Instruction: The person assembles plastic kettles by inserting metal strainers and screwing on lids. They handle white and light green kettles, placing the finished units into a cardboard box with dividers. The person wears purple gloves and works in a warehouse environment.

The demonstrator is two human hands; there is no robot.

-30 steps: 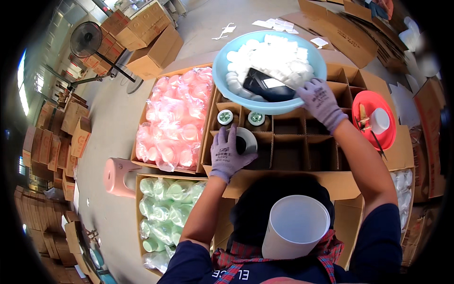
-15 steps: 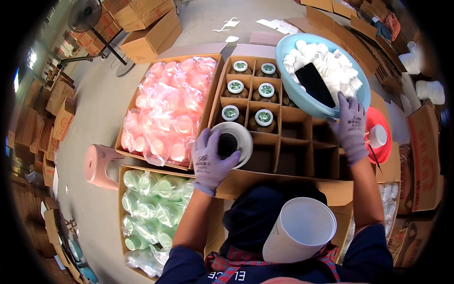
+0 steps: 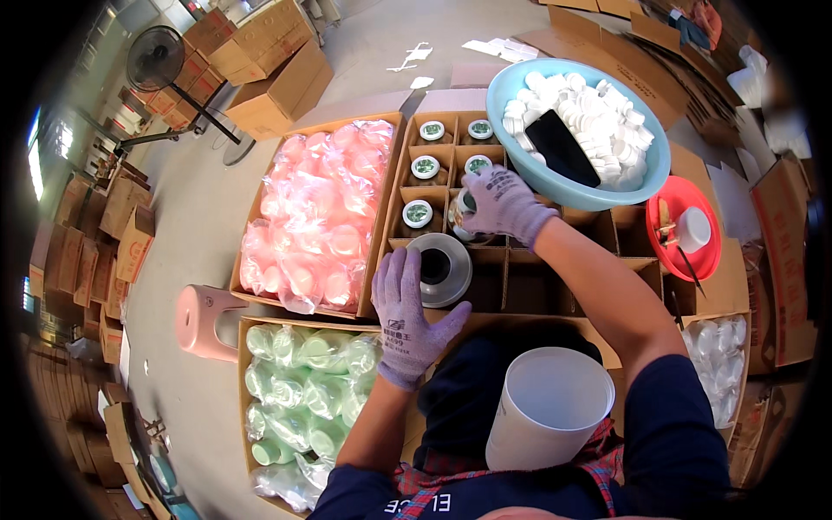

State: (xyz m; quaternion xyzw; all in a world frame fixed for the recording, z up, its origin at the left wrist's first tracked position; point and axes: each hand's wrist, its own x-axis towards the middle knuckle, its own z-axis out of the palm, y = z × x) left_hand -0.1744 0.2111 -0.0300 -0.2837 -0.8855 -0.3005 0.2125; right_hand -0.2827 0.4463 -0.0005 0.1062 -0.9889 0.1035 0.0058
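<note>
My left hand (image 3: 404, 325), in a grey-lilac glove, is open, fingers stretched along the left side of a white funnel (image 3: 458, 276) with a dark central hole. The funnel sits over the near-left part of a divided cardboard carton (image 3: 542, 322). My right hand (image 3: 507, 204), gloved alike, is closed around a jar (image 3: 461, 217) in the carton, just beyond the funnel; part of it is hidden. Other jars with white-rimmed green tops, such as one jar (image 3: 417, 214) on the left, stand in the compartments.
A blue basin (image 3: 572, 198) of white caps with a black phone (image 3: 562, 147) rests on the carton's far right. A red bowl (image 3: 706, 269) is beside it. Left are boxes of bagged pink bottles (image 3: 316, 217) and green bottles (image 3: 303, 381). A white tub (image 3: 546, 412) sits in my lap.
My right hand has left the basin's rim and moved left onto the jar. My left hand's fingers have straightened beside the funnel. The whole view has shifted slightly.
</note>
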